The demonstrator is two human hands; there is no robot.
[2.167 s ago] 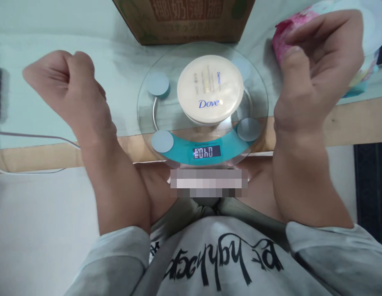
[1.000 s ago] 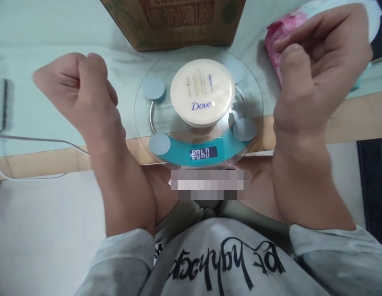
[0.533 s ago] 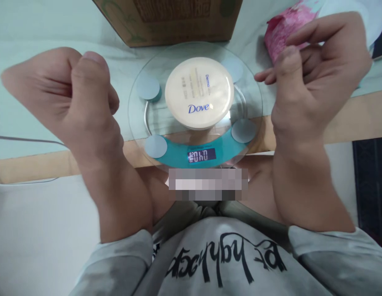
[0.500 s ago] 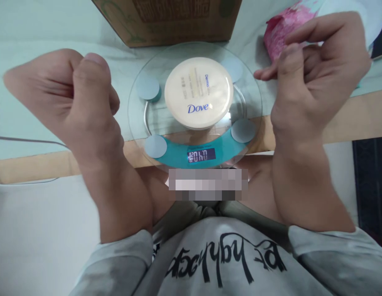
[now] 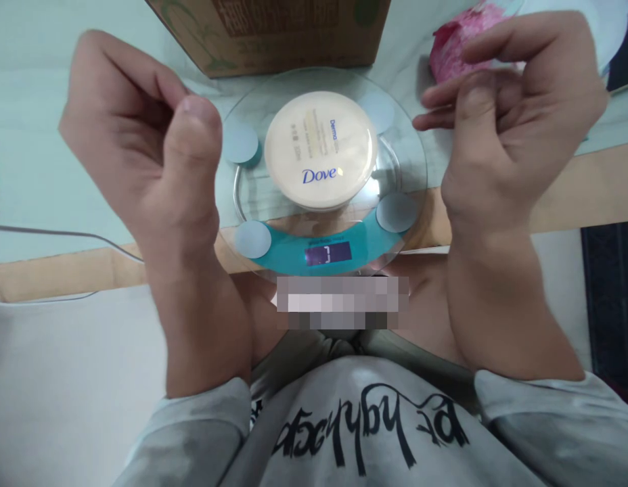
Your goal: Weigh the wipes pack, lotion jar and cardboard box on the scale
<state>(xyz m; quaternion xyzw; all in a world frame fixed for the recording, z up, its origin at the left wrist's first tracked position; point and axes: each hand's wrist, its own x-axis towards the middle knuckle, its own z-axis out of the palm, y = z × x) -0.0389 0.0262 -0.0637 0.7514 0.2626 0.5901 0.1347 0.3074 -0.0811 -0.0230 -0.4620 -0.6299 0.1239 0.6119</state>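
My left hand is raised left of a round glass scale, its index fingertip against the thumb and the other fingers hidden behind. Nothing shows in it. Right of the scale, my right hand is up in the air with loosely bent, parted fingers, empty, its index finger arched above the thumb. A cream-coloured Dove tub with an oval-looking lid rests on the glass. Neither hand touches it. Near me, the scale's teal band holds a small display with a single lit mark.
A brown cardboard box stands just behind the scale. At the back right lies a pink and white packet, partly behind my right hand. A cable runs along the left. The scale overhangs the wooden bed edge towards my lap.
My left hand has shifted right and uncurled from a fist into a pinch shape. My right hand is nearly still, its fingers slightly more parted. The display's digits have given way to one mark.
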